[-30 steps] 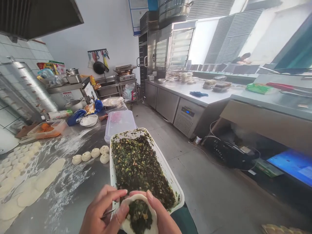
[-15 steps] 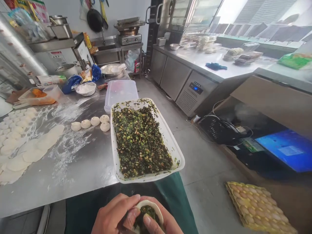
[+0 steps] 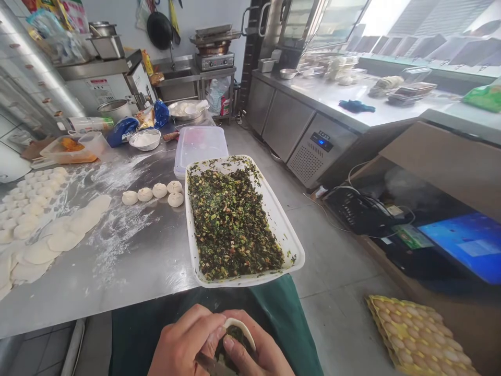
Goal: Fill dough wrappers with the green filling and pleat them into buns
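Note:
A round dough wrapper [image 3: 246, 331] with dark green chopped filling [image 3: 237, 337] inside sits between my hands, close to my body at the bottom edge. My left hand [image 3: 190, 337] pinches the wrapper's rim with thumb and finger. A thin flat strip shows under that hand; what it is I cannot make out. My right hand [image 3: 264, 344] cups the wrapper from the far side, its thumb pressing at the filling. Just beyond my hands, a white tub [image 3: 293, 256] holds much more of the green filling [image 3: 230, 224] and overhangs the table's edge.
Several pleated buns [image 3: 159, 190] stand left of the tub on the floured steel table [image 3: 144, 256]. Flat wrappers [image 3: 64, 237] overlap at left, beside dough pieces [image 3: 35, 198]. Behind the tub lies a clear plastic lid [image 3: 201, 143]. An egg tray [image 3: 418, 334] is low at right.
The wrapper's opening looks smaller, with my left fingers closer over its rim. The whole view has shifted slightly, so the table and tub appear farther right.

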Motion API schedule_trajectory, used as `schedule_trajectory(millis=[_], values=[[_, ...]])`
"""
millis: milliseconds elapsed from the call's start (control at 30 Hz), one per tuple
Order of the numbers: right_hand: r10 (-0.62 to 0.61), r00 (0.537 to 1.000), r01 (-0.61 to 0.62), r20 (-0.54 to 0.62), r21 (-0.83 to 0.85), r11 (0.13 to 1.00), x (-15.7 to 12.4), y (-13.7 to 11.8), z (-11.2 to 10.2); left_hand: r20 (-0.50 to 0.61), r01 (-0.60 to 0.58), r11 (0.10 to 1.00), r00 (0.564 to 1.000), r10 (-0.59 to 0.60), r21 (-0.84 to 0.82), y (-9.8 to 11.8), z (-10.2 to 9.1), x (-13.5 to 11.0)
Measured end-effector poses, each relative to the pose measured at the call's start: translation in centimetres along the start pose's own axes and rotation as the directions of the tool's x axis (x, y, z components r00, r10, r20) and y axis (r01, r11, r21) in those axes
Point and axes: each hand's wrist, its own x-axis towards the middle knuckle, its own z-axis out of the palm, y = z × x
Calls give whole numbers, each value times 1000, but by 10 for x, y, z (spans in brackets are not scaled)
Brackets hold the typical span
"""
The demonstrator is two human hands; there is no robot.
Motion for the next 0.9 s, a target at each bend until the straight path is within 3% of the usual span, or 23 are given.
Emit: schedule_trajectory(millis=[100, 267, 433, 567, 700, 833, 900], values=[[43, 999, -43, -2, -9, 999, 4, 3, 1, 17, -7, 998, 1000, 6, 58, 0, -2, 1], [-7, 1000, 6, -10, -95, 995, 8, 5, 1, 138, -206, 946, 975, 176, 250, -2, -6, 8], [56, 998, -52, 19, -145, 988, 11, 4, -3, 82, -157, 944, 987, 139, 291, -1, -2, 7], [-14, 1000, 16, 7, -288, 958, 13, 4, -5, 210, -258, 904, 958, 194, 341, -3, -1, 7], [46, 999, -34, 28, -316, 948, 15, 2, -6, 178, -226, 906, 969, 171, 357, -4, -1, 9], [27, 1000, -18, 11, -482, 876, 18, -2, -6, 269, -355, 848, 926, 263, 394, -2, -3, 13], [87, 996, -62, 28, -485, 872, 19, -6, -6, 289, -358, 846, 923, 256, 396, -2, -4, 15]])
